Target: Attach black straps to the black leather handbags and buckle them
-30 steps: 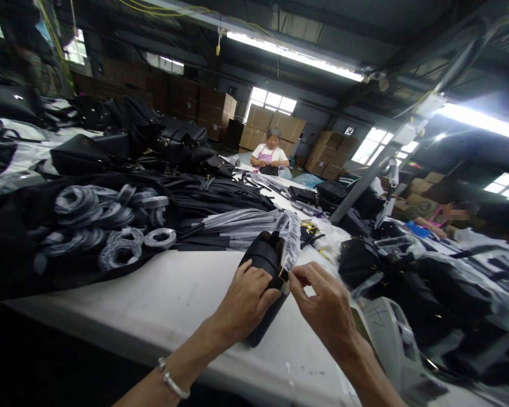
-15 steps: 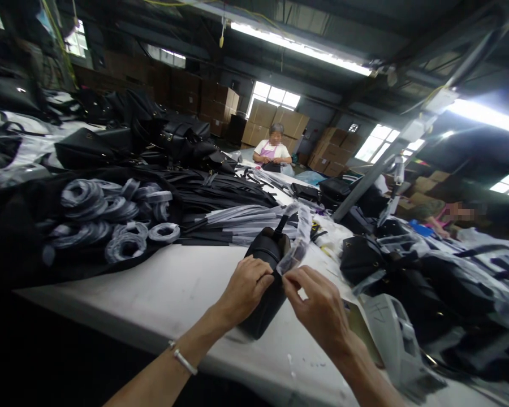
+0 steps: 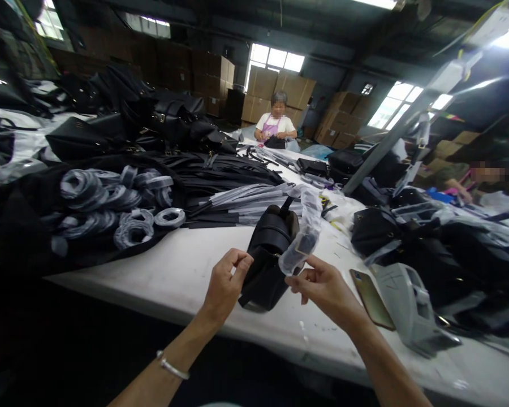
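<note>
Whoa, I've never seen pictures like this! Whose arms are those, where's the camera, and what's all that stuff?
There's no robot here. A person wears the camera on their head, looking forward and down at their own hands. The left hand is beside a black bag; the right hand is by a strap in clear wrapping. I can't tell how firmly either grips. The white table also has wrapped coils and a phone. Another person sits farther back.
</note>
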The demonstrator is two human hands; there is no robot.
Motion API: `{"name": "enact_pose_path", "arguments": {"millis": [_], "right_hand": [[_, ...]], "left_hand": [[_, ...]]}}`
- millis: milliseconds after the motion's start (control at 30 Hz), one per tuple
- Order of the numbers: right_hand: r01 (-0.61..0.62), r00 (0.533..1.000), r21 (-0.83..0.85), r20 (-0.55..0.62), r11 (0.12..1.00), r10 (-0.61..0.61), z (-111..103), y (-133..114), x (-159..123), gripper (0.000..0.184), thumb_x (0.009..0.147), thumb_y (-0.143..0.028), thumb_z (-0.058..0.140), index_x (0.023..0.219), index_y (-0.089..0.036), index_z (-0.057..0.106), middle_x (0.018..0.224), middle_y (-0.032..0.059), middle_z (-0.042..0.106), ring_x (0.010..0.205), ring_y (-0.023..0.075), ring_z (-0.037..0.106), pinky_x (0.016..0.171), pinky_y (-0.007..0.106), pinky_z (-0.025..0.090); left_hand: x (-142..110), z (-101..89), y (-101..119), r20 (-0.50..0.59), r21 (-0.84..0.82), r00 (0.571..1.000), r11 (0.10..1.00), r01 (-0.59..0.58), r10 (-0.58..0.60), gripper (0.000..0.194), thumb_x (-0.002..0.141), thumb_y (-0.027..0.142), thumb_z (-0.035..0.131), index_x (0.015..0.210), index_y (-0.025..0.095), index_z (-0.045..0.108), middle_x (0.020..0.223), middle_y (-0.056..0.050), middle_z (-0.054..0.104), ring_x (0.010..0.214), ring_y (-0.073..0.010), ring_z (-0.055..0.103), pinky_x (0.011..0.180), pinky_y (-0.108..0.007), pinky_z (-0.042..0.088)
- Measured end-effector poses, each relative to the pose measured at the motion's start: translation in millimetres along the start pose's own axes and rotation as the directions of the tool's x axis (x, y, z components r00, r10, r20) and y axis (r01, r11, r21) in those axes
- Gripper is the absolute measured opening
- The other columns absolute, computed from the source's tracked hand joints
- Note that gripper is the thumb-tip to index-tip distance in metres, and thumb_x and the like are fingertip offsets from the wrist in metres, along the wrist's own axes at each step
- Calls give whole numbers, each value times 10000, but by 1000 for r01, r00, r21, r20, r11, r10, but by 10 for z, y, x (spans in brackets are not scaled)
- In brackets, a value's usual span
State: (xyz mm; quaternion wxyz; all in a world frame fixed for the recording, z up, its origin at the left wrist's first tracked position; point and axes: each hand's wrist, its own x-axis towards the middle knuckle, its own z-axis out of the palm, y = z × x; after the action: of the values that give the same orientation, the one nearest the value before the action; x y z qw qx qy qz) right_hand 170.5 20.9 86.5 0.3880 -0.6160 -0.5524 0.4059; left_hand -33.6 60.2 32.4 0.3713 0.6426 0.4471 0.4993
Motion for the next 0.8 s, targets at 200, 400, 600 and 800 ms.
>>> {"name": "enact_pose_path", "arguments": {"millis": [200, 400, 600, 800], "right_hand": [[-58, 997, -57, -55, 997, 55, 207, 12, 82, 366, 749, -477, 698, 931, -159, 676, 414, -32, 569, 359, 135, 519, 342, 218, 372], [-99, 994, 84, 58, 992, 94, 43, 113, 312, 420, 771, -577, 622, 658, -179, 547, 309, -44, 504, 263, 81, 408, 330, 190, 262], [-135, 987, 144, 104, 980, 120, 35, 163, 412, 456, 723, -617, 648, 663, -187, 508, 312, -75, 471, 251, 76, 393, 312, 182, 229], [-145, 975, 212, 196, 967, 103, 2, 169, 375, 398, 682, -519, 747, 714, -158, 582, 427, -71, 527, 285, 68, 441, 327, 186, 290]], "left_hand": [[-153, 216, -45, 128, 76, 991, 996, -54, 44, 80, 846, 218, 584, 923, 200, 597, 906, -27, 631, 880, -181, 592, 807, -293, 457], [-157, 317, 40, 164, 152, 986, 987, -48, 23, 12, 832, 221, 594, 836, 216, 583, 833, -8, 647, 827, -184, 604, 788, -300, 445], [-136, 390, 118, 213, 35, 969, 992, 120, -124, 61, 849, 269, 558, 836, 211, 569, 746, 18, 645, 667, -142, 600, 649, -240, 437], [-42, 403, 137, 146, 43, 978, 988, 147, -152, 135, 853, 298, 550, 758, 203, 530, 638, 47, 559, 575, -116, 545, 571, -220, 389]]}}
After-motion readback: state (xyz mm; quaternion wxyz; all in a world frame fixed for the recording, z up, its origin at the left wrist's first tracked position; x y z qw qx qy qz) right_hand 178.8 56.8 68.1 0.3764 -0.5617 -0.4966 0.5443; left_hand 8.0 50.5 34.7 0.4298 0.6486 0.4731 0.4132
